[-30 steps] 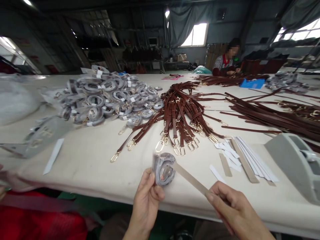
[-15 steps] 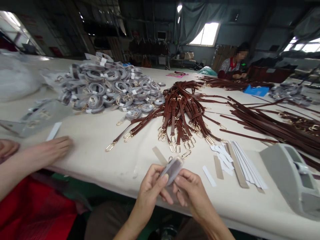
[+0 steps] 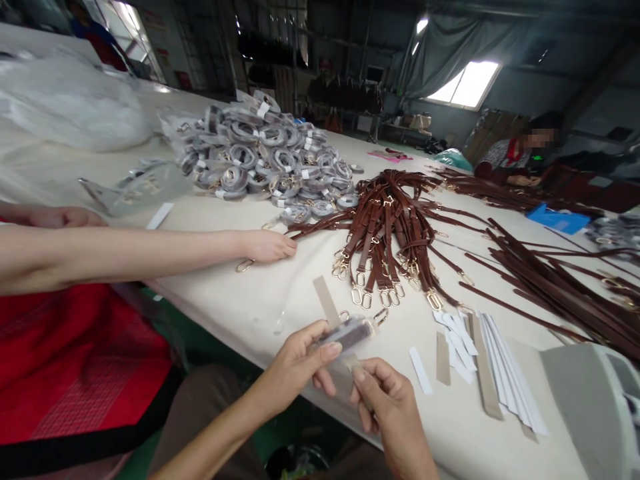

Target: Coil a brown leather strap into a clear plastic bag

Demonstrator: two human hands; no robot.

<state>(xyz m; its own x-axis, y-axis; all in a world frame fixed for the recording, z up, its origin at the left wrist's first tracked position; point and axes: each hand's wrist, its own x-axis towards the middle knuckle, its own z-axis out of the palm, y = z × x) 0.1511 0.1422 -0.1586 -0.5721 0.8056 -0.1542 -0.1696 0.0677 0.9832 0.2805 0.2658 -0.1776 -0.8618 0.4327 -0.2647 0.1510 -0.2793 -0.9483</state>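
— Where's the plastic-wrapped dark-brown strap coil (image 3: 354, 333)?
— Over the smooth cream table (image 3: 285, 293), near its edge; my left hand (image 3: 306, 355) closes round it; my right hand (image 3: 387, 395) pinches a pale thin piece (image 3: 353, 364), blurred.

Table (image 3: 250, 303): bare cloth along near edge between co-worker's forearm (image 3: 175, 257) and left hand (image 3: 305, 353). Forearm bars leftward passage. Toward far edge, heaped brown straps (image 3: 367, 227) obstruct. Rightward, paper strips (image 3: 510, 380) and grey plastic block (image 3: 583, 400) crowd near edge.
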